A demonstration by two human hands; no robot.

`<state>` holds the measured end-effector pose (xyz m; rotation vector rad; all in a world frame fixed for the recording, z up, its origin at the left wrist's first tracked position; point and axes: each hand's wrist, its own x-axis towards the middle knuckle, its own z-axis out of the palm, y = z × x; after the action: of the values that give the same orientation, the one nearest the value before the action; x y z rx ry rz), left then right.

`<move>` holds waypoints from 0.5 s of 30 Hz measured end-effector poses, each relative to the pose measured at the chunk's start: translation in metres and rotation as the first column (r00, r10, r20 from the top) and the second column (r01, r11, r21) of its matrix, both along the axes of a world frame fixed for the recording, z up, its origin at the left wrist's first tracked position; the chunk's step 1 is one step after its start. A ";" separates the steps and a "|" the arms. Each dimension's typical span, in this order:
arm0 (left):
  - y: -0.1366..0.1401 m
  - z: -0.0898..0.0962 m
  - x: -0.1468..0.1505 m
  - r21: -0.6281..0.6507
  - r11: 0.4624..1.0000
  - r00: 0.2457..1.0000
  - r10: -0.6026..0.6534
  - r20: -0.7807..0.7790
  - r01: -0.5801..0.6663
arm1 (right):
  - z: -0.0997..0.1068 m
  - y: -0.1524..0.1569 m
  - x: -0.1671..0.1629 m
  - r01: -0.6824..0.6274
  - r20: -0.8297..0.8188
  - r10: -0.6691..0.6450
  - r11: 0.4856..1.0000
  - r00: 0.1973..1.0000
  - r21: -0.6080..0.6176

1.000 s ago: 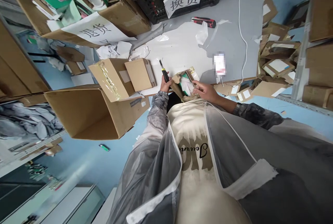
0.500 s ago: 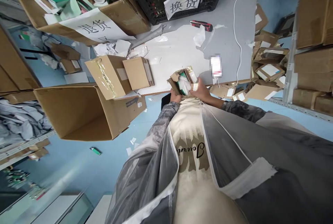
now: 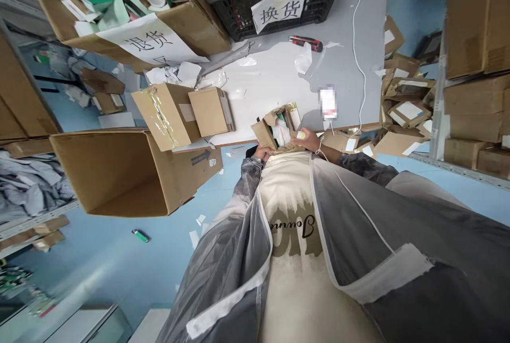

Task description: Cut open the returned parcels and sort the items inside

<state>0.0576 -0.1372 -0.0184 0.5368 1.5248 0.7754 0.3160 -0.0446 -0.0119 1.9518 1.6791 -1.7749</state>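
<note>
A small cardboard box [image 3: 263, 134] rests at the table's front edge with its flaps spread apart. Inside it lies a crumpled white wrapping [image 3: 281, 133] with a bit of green beside it; what the wrapping covers is hidden. My left hand [image 3: 263, 152] grips the box at its near left side, fingers partly out of sight. On the near right side my right hand [image 3: 307, 140] holds the box by its flap, thumb over the cardboard. A phone-like white object [image 3: 329, 103], blurred out, lies on the table to the right of the box.
Two closed cartons [image 3: 209, 112] stand left on the table [image 3: 263, 80], beside a large open carton [image 3: 159, 173]. Behind are a red-black utility knife [image 3: 306, 43], a black crate [image 3: 239, 19] and a filled carton [image 3: 203, 24]. A white cable [image 3: 360, 67] runs down the right side.
The box's left flap has swung further outward. My left hand has shifted slightly left and down along the box, while my right hand keeps its hold.
</note>
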 end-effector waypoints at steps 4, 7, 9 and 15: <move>0.007 -0.010 -0.001 -0.137 0.986 0.986 0.113 0.125 -0.096 | 0.016 0.017 -0.014 -0.212 0.158 0.191 0.969 0.969 0.129; 0.011 -0.018 0.001 -0.124 0.983 0.983 0.150 0.110 -0.136 | 0.026 0.031 -0.038 -0.390 0.271 0.308 0.856 0.912 0.340; 0.014 -0.020 0.005 -0.098 0.983 0.984 0.164 0.077 -0.156 | 0.030 0.037 -0.055 -0.520 0.285 0.436 0.745 0.854 0.418; 0.021 -0.017 0.017 -0.016 0.969 0.969 0.247 -0.009 -0.247 | 0.015 0.040 -0.110 -0.651 0.271 0.594 0.714 0.758 0.256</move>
<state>0.0743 -0.1164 -0.0359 0.3394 1.6222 0.9512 0.2059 -0.0044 0.0027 1.2828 2.3184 -1.0898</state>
